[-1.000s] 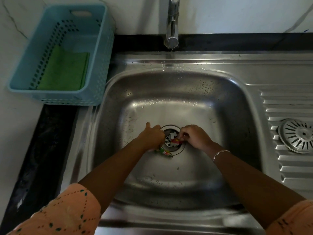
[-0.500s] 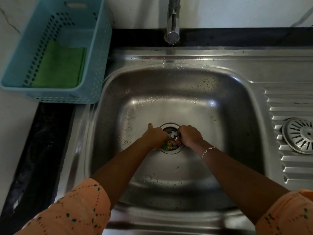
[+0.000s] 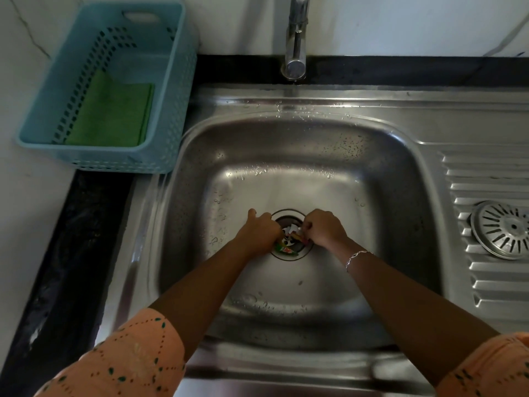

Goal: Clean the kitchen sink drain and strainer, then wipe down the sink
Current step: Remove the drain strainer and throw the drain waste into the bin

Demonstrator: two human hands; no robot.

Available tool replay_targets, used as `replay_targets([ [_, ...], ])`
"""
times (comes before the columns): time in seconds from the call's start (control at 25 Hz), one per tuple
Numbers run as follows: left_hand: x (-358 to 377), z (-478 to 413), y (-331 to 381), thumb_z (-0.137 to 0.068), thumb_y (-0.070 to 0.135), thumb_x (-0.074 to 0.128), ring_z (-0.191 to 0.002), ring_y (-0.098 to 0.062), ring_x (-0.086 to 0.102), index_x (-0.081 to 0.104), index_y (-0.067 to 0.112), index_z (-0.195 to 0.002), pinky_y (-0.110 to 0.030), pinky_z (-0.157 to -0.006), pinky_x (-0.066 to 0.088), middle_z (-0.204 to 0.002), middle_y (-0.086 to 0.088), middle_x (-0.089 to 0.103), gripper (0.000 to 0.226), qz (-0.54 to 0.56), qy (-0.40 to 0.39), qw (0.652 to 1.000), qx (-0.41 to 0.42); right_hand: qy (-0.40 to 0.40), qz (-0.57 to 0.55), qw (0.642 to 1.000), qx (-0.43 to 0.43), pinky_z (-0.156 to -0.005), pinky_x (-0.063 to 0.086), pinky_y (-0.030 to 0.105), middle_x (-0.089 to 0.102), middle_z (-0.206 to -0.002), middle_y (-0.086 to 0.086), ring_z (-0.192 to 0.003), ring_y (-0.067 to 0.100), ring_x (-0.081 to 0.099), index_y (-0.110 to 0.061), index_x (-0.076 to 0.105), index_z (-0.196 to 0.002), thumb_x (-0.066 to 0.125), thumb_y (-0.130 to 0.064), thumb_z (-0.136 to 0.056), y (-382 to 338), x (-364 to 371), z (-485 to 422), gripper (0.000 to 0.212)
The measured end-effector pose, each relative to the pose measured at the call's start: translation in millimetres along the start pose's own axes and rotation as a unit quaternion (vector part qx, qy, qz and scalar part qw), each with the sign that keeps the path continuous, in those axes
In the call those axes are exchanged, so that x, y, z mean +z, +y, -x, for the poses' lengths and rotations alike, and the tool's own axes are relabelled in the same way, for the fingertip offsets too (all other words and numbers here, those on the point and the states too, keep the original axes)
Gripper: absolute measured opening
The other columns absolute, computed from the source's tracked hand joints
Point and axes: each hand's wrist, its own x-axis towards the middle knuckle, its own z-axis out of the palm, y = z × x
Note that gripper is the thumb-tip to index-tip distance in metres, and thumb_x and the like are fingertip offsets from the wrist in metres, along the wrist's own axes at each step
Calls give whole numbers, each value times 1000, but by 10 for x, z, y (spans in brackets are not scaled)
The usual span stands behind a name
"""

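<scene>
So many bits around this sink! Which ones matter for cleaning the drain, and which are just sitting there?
Part of the job:
- drain with colourful scraps in it
- left hand and right hand, both at the drain
- strainer, lying on the draining board
- sink
- green cloth, likely for wiping

Just lying about:
- blue basket
- tap, not running

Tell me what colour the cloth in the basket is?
Green: the cloth lies in a light blue basket, seen in the head view.
</scene>
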Motion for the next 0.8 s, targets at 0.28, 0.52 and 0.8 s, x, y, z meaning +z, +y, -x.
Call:
replay_targets([
  [0.28, -226, 168, -31, -89, 18, 53, -109, -21, 48, 67, 22, -106, -45, -98, 28, -106, -1, 66, 23, 46, 52, 997, -21, 68, -67, 995, -40, -65, 40, 22, 73, -85, 12, -82, 22, 65, -4, 73, -77, 66, 0, -72, -103, -351, 207, 10],
  [0.52, -457, 361, -12, -89, 24, 55, -110, -21, 47, 67, 22, -105, -44, -98, 27, -107, -1, 66, 21, 46, 83, 995, -29, 120, -75, 989, -50, -49, 29, 11, 73, -83, 13, -62, 10, 51, -3, 74, -76, 64, 3, -71, -216, -562, 425, 12],
  [0.8, -601, 730, 33, -87, 16, 55, -110, -19, 47, 67, 24, -102, -40, -96, 30, -106, 1, 66, 21, 29, 123, 990, -63, 152, -52, 983, -93, -62, 37, 20, 73, -83, 14, -72, 15, 56, -2, 72, -73, 65, 3, -71, -362, -612, 716, 9],
])
